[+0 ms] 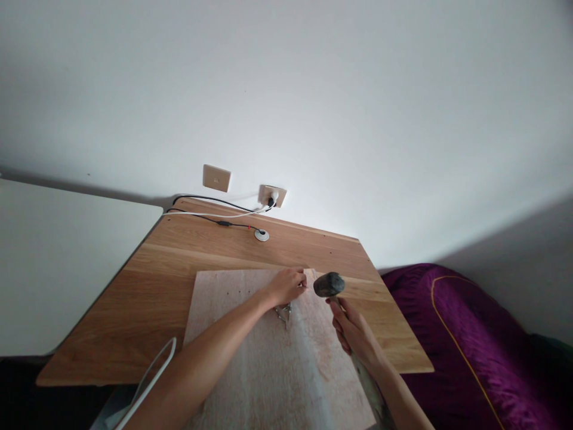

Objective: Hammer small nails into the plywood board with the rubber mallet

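My left hand (289,285) rests near the far edge of a pale wooden board (250,370), its thumb and fingers pinched together. Whatever they hold is too small to make out. Just below that hand lies a small pile of metal nails (284,313) on the board. A mallet (329,285) with a dark, blunt head is in my right hand (356,334), fingers wrapped around its handle. The mallet's head hangs to the right of my left hand, apart from it. Several small dark marks (239,292) dot the board to the left of my left hand.
The board lies on a wooden desk (161,269) against a white wall. Cables run from a wall socket (273,195) along the back of the desk, one into a round grommet (262,235). Purple fabric (447,334) is at right, a white panel (71,269) at left.
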Demonstrator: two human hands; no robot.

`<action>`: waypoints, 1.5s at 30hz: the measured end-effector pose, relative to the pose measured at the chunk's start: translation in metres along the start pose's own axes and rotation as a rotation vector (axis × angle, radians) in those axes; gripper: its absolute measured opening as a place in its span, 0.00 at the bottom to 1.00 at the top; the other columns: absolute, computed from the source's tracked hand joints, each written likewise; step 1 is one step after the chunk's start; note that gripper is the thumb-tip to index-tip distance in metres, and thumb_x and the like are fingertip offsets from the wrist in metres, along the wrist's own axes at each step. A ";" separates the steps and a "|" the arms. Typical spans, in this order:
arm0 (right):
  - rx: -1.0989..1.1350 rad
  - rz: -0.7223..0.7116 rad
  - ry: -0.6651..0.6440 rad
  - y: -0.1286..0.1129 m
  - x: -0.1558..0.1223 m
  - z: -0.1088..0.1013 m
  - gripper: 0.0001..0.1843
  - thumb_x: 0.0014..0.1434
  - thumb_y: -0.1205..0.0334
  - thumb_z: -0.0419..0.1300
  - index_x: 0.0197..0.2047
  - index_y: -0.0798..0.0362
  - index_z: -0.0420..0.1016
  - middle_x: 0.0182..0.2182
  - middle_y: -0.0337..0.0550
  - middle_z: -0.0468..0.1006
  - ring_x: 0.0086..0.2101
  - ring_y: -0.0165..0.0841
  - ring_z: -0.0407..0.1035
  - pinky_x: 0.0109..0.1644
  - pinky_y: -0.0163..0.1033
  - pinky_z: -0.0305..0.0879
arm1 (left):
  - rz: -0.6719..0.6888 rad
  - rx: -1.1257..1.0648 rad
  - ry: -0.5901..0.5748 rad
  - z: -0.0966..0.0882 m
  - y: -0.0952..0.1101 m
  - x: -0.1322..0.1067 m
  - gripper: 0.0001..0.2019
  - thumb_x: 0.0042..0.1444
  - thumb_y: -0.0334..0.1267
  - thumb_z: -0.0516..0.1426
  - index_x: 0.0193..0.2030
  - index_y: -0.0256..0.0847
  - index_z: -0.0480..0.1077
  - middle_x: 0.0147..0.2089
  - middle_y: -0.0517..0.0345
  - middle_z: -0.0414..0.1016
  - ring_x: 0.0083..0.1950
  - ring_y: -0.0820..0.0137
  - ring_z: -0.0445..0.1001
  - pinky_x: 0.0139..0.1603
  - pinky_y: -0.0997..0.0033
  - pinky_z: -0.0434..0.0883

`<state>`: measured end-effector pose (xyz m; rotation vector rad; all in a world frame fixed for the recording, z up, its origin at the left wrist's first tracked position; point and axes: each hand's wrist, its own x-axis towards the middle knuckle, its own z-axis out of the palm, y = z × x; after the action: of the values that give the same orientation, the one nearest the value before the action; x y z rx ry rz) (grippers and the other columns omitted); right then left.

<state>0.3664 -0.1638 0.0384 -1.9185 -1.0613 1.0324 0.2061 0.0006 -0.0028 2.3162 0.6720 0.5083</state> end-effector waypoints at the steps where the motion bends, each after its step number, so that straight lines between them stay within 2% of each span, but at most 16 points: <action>1: 0.002 0.002 -0.004 -0.002 0.001 0.000 0.30 0.61 0.31 0.54 0.51 0.48 0.65 0.19 0.22 0.60 0.10 0.22 0.52 0.11 0.28 0.46 | -0.006 0.001 -0.003 0.000 0.001 0.000 0.04 0.63 0.33 0.61 0.39 0.39 0.79 0.48 0.51 0.81 0.49 0.61 0.79 0.50 0.68 0.70; 11: 0.009 -0.040 0.047 -0.032 0.001 -0.001 0.29 0.60 0.33 0.57 0.50 0.49 0.68 0.20 0.23 0.59 0.12 0.21 0.51 0.12 0.28 0.48 | 0.000 -0.039 0.006 0.005 -0.005 0.002 0.05 0.63 0.36 0.63 0.36 0.40 0.78 0.44 0.53 0.81 0.45 0.63 0.79 0.49 0.68 0.70; 14: 0.010 -0.061 0.056 -0.040 0.001 -0.001 0.28 0.60 0.33 0.57 0.48 0.49 0.68 0.21 0.24 0.60 0.12 0.21 0.52 0.12 0.27 0.49 | 0.025 -0.016 0.011 0.006 -0.006 0.001 0.05 0.63 0.38 0.64 0.40 0.39 0.78 0.48 0.51 0.80 0.48 0.62 0.79 0.52 0.66 0.72; 15: 0.005 -0.065 0.059 -0.042 0.002 -0.001 0.28 0.60 0.33 0.57 0.48 0.49 0.68 0.21 0.24 0.61 0.12 0.21 0.52 0.12 0.27 0.49 | 0.031 -0.006 0.016 0.007 -0.006 0.000 0.09 0.61 0.40 0.66 0.44 0.39 0.78 0.50 0.49 0.79 0.50 0.60 0.79 0.53 0.65 0.72; 18: 0.000 -0.077 0.062 -0.044 0.001 0.001 0.28 0.60 0.33 0.57 0.49 0.49 0.68 0.20 0.24 0.60 0.12 0.21 0.52 0.12 0.28 0.48 | 0.034 -0.004 0.046 0.009 -0.007 -0.002 0.29 0.54 0.46 0.71 0.59 0.39 0.71 0.59 0.44 0.75 0.56 0.54 0.77 0.57 0.60 0.73; 21: 0.019 -0.105 0.031 -0.042 0.000 0.004 0.29 0.62 0.33 0.56 0.51 0.49 0.68 0.20 0.23 0.59 0.12 0.21 0.51 0.12 0.28 0.49 | 0.009 -0.030 0.054 0.011 -0.008 -0.002 0.36 0.53 0.46 0.71 0.65 0.41 0.65 0.62 0.41 0.71 0.59 0.51 0.76 0.59 0.57 0.72; 29: 0.014 -0.103 0.030 -0.031 0.004 0.012 0.29 0.63 0.31 0.53 0.51 0.49 0.66 0.19 0.22 0.57 0.12 0.22 0.49 0.12 0.28 0.47 | -0.010 -0.060 0.043 0.013 -0.010 0.000 0.37 0.53 0.44 0.71 0.66 0.39 0.63 0.64 0.40 0.69 0.62 0.48 0.75 0.62 0.54 0.72; 34: -0.148 -0.018 0.011 -0.013 0.012 0.022 0.28 0.60 0.31 0.53 0.44 0.48 0.67 0.18 0.23 0.61 0.11 0.22 0.52 0.12 0.27 0.46 | 0.024 -0.093 0.062 0.011 -0.008 -0.001 0.33 0.53 0.38 0.69 0.65 0.43 0.65 0.63 0.47 0.69 0.64 0.55 0.73 0.64 0.60 0.71; 38: -0.119 -0.019 0.037 -0.006 0.011 0.021 0.29 0.60 0.30 0.52 0.47 0.48 0.67 0.19 0.24 0.63 0.11 0.22 0.53 0.12 0.27 0.46 | 0.014 -0.097 0.043 0.008 -0.006 -0.002 0.30 0.52 0.38 0.70 0.61 0.44 0.67 0.61 0.49 0.70 0.62 0.56 0.74 0.62 0.61 0.71; 42: -0.058 -0.022 0.033 -0.008 0.009 0.013 0.28 0.61 0.31 0.53 0.49 0.48 0.66 0.19 0.24 0.63 0.11 0.22 0.53 0.12 0.28 0.48 | -0.043 -0.054 0.003 0.006 -0.006 -0.003 0.20 0.55 0.42 0.70 0.52 0.42 0.73 0.59 0.48 0.72 0.57 0.54 0.77 0.59 0.59 0.72; 45: -0.048 -0.020 0.035 -0.009 0.009 0.011 0.28 0.61 0.32 0.54 0.50 0.48 0.66 0.19 0.24 0.63 0.11 0.22 0.52 0.11 0.28 0.48 | -0.028 -0.031 0.019 0.008 -0.007 -0.002 0.10 0.59 0.39 0.66 0.46 0.41 0.75 0.56 0.49 0.74 0.56 0.56 0.78 0.57 0.61 0.72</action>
<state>0.3572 -0.1496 0.0385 -1.9530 -1.0920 0.9668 0.2061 0.0002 -0.0132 2.2728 0.6995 0.5250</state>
